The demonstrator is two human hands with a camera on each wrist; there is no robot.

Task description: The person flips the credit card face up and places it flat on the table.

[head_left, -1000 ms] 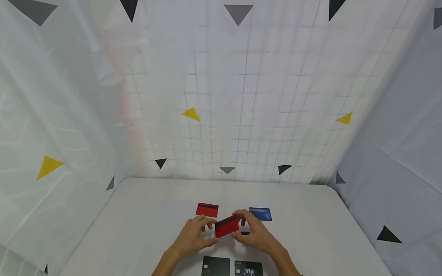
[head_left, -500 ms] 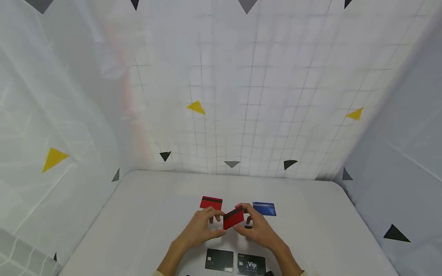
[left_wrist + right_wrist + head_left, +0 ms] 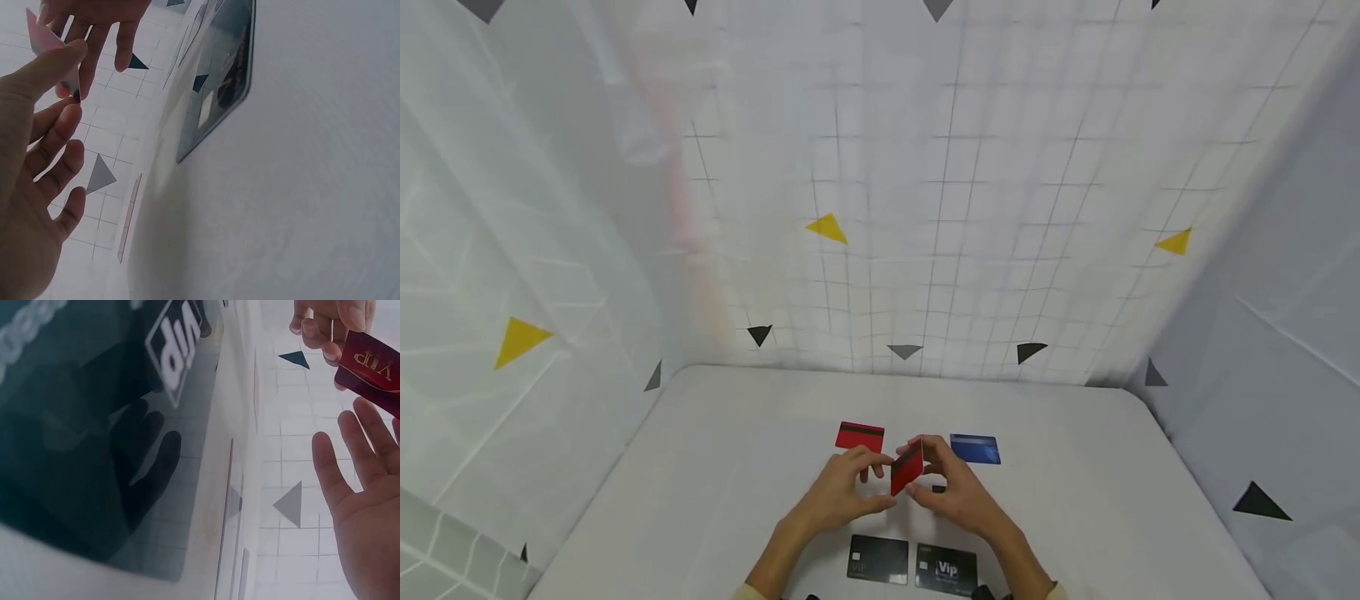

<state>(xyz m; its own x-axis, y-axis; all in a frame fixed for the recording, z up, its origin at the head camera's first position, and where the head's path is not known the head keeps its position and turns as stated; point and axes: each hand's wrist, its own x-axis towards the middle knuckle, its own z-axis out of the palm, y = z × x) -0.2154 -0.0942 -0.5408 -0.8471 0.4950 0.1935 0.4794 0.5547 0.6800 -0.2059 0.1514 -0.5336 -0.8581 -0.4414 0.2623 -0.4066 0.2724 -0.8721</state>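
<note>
White table (image 3: pixel 737 442), lower half of frame. Left hand (image 3: pixel 837 493) and right hand (image 3: pixel 961 493), lower centre; thumb and fingers of each clamped on tilted red card (image 3: pixel 907 468) between them. Left black card (image 3: pixel 877 559), right black card (image 3: pixel 946 569), bottom centre. Blue card (image 3: pixel 975 449), right of centre. Flat red card (image 3: pixel 860 435), just left of centre.
</note>
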